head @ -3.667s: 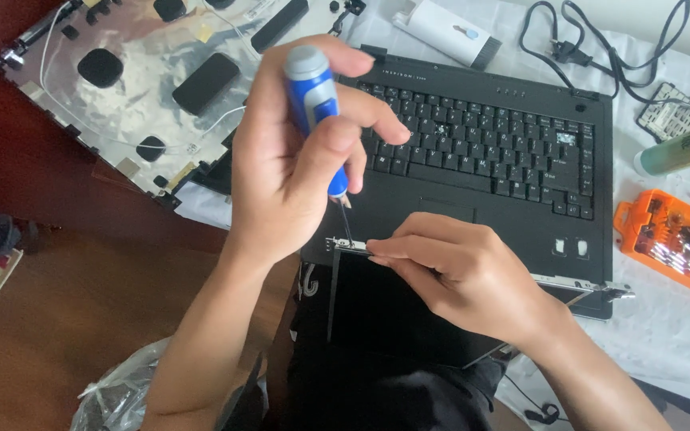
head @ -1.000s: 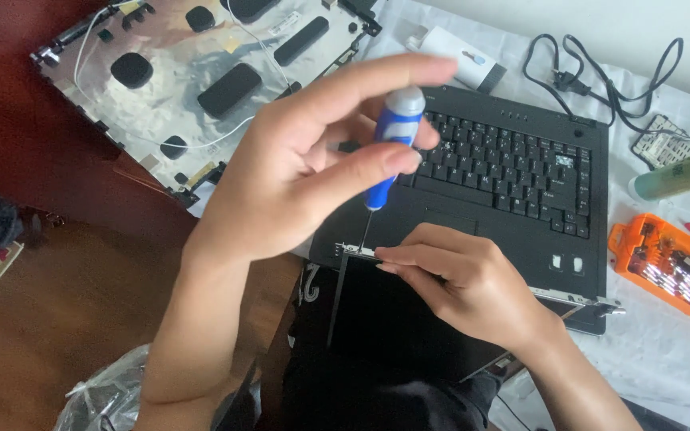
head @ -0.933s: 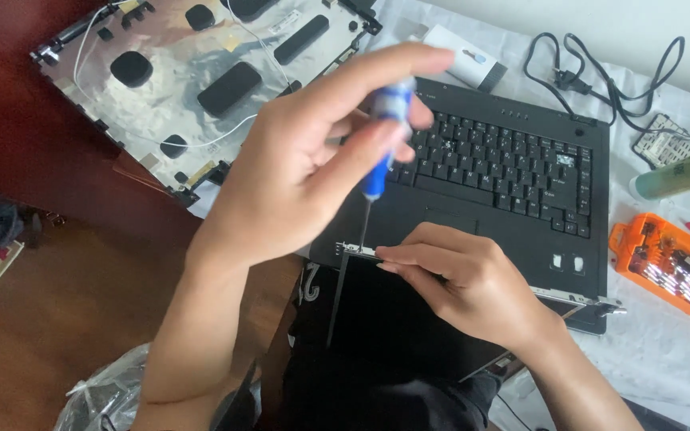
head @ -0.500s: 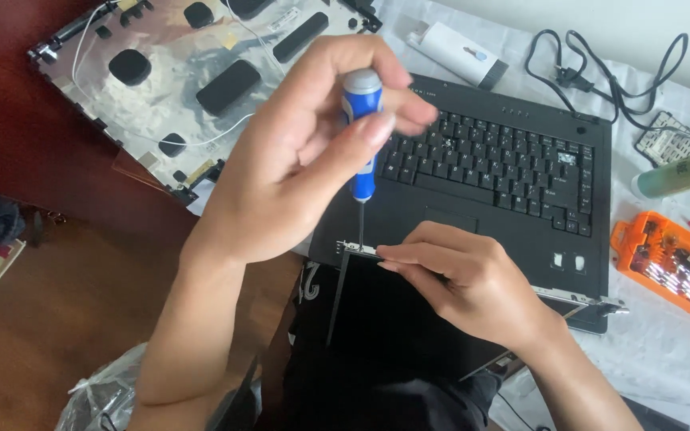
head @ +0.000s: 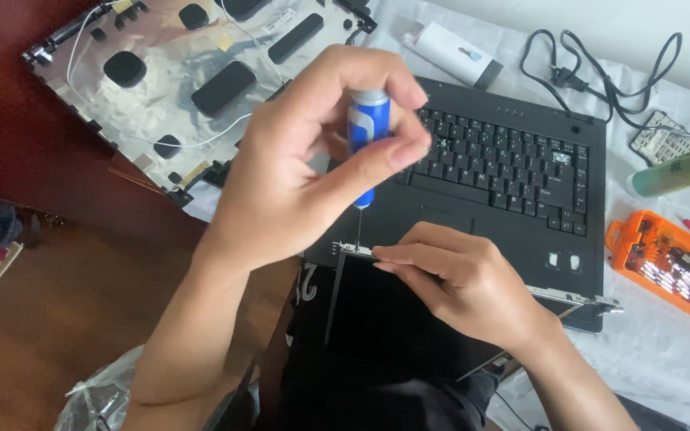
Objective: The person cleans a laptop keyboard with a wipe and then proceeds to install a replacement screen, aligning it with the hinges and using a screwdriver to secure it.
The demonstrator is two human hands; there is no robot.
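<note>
My left hand point(head: 305, 172) grips a blue and white screwdriver point(head: 367, 144), held upright with its thin tip down on the top left corner of a dark screen panel point(head: 385, 319). My right hand point(head: 457, 283) presses its fingers on that panel's upper edge and holds it steady, right beside the tip. The panel rests on my lap against the front edge of a black laptop base point(head: 513, 191) with its keyboard showing.
A silver-lined laptop lid point(head: 169, 80) with black pads lies at the upper left. An orange bit case point(head: 668, 267), a green tube point(head: 680, 172), a black cable point(head: 592, 72) and a white device point(head: 453, 52) lie on the white cloth. A plastic bag point(head: 97, 395) sits bottom left.
My left hand has turned the screwdriver from a slant to upright, with its fingers shifting on the handle. The right hand has kept its hold on the panel's edge.
</note>
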